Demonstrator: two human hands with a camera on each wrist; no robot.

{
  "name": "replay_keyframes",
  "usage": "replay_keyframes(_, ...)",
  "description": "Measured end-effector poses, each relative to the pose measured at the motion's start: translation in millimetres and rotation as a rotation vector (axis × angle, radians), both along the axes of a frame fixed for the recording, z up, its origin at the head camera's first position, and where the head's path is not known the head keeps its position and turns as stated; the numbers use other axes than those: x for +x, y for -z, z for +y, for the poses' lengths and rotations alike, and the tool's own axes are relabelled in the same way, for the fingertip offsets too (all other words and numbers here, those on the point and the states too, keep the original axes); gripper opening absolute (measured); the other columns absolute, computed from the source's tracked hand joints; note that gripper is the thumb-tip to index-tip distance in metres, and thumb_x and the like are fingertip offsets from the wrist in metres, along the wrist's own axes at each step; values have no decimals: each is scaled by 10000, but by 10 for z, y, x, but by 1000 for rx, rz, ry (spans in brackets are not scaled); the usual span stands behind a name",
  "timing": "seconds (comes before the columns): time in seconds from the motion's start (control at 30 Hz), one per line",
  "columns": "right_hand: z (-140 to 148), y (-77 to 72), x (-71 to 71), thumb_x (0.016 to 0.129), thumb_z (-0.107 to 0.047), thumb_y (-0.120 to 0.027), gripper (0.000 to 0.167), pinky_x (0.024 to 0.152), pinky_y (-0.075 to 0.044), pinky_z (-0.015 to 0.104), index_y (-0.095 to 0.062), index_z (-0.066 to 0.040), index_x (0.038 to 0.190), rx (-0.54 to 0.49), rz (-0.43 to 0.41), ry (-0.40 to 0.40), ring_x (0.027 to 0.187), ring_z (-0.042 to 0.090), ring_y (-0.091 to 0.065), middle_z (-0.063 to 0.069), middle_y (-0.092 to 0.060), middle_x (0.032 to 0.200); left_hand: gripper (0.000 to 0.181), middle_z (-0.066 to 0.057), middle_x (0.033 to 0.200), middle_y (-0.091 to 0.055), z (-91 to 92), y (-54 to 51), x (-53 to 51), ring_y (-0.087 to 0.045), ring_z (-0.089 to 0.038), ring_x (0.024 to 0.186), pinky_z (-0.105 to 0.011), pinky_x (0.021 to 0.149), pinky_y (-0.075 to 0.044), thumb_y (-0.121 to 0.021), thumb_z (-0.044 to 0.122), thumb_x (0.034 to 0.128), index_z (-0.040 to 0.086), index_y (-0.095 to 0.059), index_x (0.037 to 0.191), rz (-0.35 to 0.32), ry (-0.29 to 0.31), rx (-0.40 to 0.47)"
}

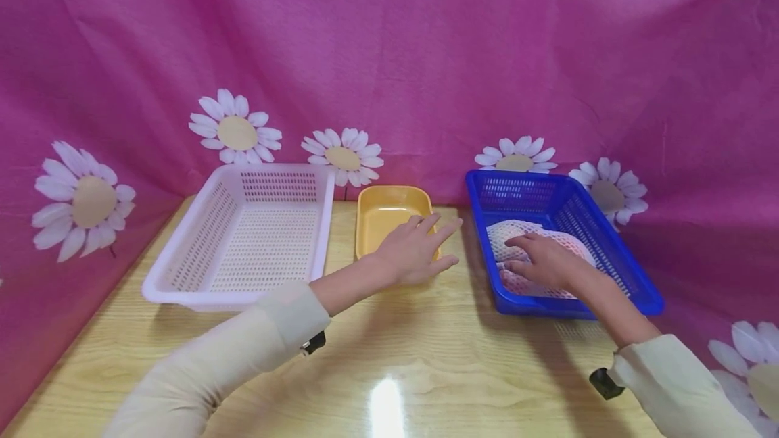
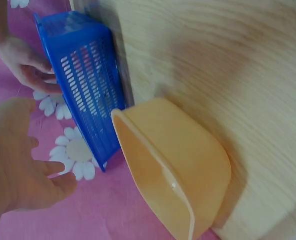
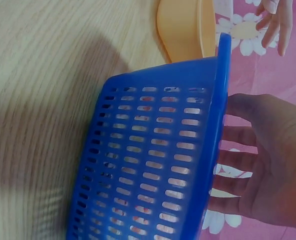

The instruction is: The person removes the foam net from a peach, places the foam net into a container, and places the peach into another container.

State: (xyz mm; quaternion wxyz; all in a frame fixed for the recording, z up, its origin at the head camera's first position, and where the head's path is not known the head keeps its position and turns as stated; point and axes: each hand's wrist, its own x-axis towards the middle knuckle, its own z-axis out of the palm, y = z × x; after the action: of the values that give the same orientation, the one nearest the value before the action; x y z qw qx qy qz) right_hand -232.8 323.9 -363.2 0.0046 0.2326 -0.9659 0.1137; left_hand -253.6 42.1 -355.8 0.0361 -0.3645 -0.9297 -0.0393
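My right hand [image 1: 544,261] reaches over the near part of the blue basket [image 1: 629,276], its fingers pointing down inside the rim. Beneath it lie things in white foam netting [image 1: 514,230], pinkish in places; the hand partly covers them. In the right wrist view the fingertips [image 3: 230,159] pass behind the basket's rim, so any contact with the netting is hidden. My left hand [image 1: 414,249] hovers with spread fingers above the near right side of the yellow tray [image 1: 366,222] and holds nothing. The left wrist view shows that hand [image 2: 25,165] apart from the tray.
A white perforated basket [image 1: 159,282] stands on the left of the wooden table [image 1: 426,357], with nothing visible inside. Behind the containers hangs a magenta cloth [image 1: 389,53] with large white daisies. The yellow tray stands between the two baskets.
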Motion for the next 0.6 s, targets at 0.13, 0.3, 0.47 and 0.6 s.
replay_keyframes(0.13,31,13,6,927,-234,-669,430,941,-458,615,-614,70,1227,3,-58,4,1118,516,-565,332,-589,1197,634,-133,1568,-355,91,47,47,-369,-315,1402,-401,1141,-323,-405,545,1035,268,-279,1591,38,42,-30)
replay_keyframes(0.3,66,35,25,868,-260,-722,532,965,-436,623,-593,82,1253,19,-103,32,1151,532,-539,353,-582,1217,596,-132,1563,-371,208,100,101,-334,-291,1433,-364,1181,-243,-391,513,1051,237,-331,1575,62,111,-52)
replay_keyframes(0.47,92,55,39,870,-247,-735,579,998,-405,637,-557,91,1305,11,-172,55,1195,529,-512,338,-577,1256,588,-107,1571,-368,343,166,126,-321,-247,1446,-317,1188,-208,-392,495,1057,198,-360,1563,99,199,-60)
replay_keyframes(0.6,108,71,42,861,-239,-755,585,984,-418,634,-558,86,1305,-10,-189,49,1178,505,-536,302,-603,1232,576,-101,1567,-376,440,220,145,-307,-236,1454,-288,1194,-160,-405,473,1060,167,-391,1548,131,274,-64)
